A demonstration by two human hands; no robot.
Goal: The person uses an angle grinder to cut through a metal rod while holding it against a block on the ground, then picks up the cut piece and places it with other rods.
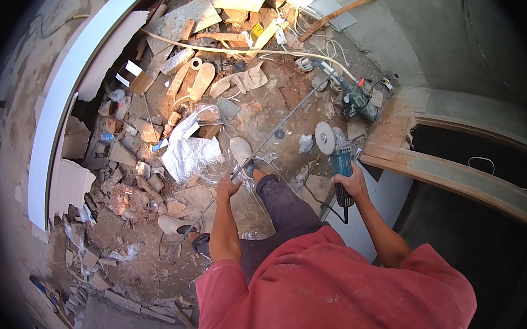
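Observation:
A long thin metal rod (279, 123) runs slantwise across the rubble in front of me, its far end near a green power tool (360, 99). My left hand (228, 187) is wrapped round it at about shin height. My right hand (353, 184) grips the body of a teal and black angle grinder (341, 160). Its pale round disc (324, 137) points away from me, apart from the rod. Whether the disc is spinning, I cannot tell. A dark power cord hangs from the grinder's rear end.
Broken bricks (122, 199), tile pieces and wood scraps cover the floor. White plastic sheeting (192, 148) lies between my feet and the debris. A pale hose (225, 50) crosses the far side. A wooden frame (452, 154) stands at right; a long white panel (46, 161) borders the left.

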